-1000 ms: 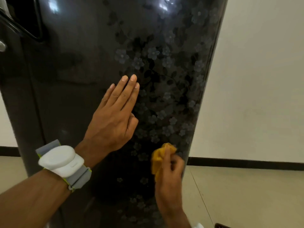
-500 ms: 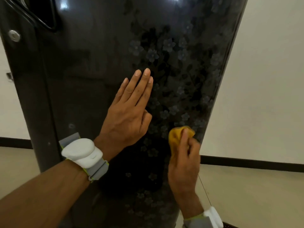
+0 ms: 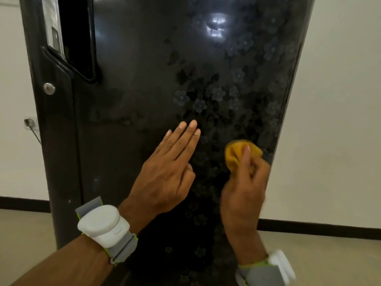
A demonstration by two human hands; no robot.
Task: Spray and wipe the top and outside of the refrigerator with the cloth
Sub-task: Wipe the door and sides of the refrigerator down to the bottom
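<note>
Most of my view is the black refrigerator [image 3: 144,120], its floral-patterned door glossy against the white wall [image 3: 340,100]. My left hand [image 3: 167,174] lies flat on the door, fingers straight and together, holding nothing. My right hand [image 3: 245,190] bunches the yellow cloth [image 3: 237,153] against the door near its right edge, fingers closed on it.

The left hand [image 3: 167,172] is lying flat against the refrigerator [image 3: 134,120] door, left of the right hand [image 3: 243,190]. The right hand is pressing the cloth [image 3: 234,155] onto the door near its right edge. The handle recess [image 3: 78,38] is sitting at the door's upper left corner.
</note>
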